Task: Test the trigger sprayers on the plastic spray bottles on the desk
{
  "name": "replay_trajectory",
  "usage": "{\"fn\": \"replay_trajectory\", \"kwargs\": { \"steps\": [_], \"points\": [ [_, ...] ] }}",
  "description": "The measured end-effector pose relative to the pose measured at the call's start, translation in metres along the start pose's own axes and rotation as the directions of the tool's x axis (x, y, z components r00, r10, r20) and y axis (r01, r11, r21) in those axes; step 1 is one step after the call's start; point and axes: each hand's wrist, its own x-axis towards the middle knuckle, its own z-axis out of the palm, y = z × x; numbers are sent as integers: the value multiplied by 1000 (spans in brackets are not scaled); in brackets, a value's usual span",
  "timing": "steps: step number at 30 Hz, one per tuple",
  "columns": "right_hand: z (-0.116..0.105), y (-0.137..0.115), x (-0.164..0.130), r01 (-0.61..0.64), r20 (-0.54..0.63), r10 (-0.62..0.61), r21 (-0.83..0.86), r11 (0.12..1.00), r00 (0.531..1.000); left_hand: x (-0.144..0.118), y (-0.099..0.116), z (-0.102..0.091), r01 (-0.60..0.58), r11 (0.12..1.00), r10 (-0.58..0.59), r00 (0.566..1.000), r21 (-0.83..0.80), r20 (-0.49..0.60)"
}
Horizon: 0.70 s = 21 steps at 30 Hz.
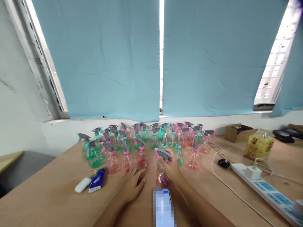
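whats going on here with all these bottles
A person sits at a wooden table crowded with pink and green spray bottles. The right hand grips one pink spray bottle by the neck, under its grey trigger. The left hand rests flat on the table beside it. A phone lies nearest the camera.

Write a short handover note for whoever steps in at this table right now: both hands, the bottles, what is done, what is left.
Right hand: closed around a pink spray bottle standing on the table, gripping just below its grey trigger.
Left hand: flat on the table, holding nothing.
Other spray bottles, pink and green, stand clustered behind, all with trigger heads on.
A phone lies near the front edge between the arms.
Done or left: cannot tell from this view.
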Motion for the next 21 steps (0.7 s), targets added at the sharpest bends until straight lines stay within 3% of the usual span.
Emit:
{"fn": "replay_trajectory", "kwargs": {
  "steps": [4, 8, 12, 15, 21],
  "points": [
    [-18, -6, 12, -46, 73, 51, -70, 997, 996, 0, 0, -1, 18, 1000, -17, 1000, -9, 17],
    [-32, -16, 18, 49, 213, -37, -51, 998, 976, 0, 0, -3, -4, 1000, 4, 1000, -17, 23],
    [-36, -27, 20, 86, 368, -99, 49, 995, 924, 0, 3, -4, -2, 1000, 3, 1000, -30, 18],
    [-34, -30, 21, 23, 456, -79, 126, 992, 887, 1, 4, -4, -9, 999, 10, 1000, -38, 26],
    [-25, -16, 28, -155, 482, 36, 210, 965, 875, 0, 7, -7, -11, 999, 12, 1000, -31, 19]
  ]
}}
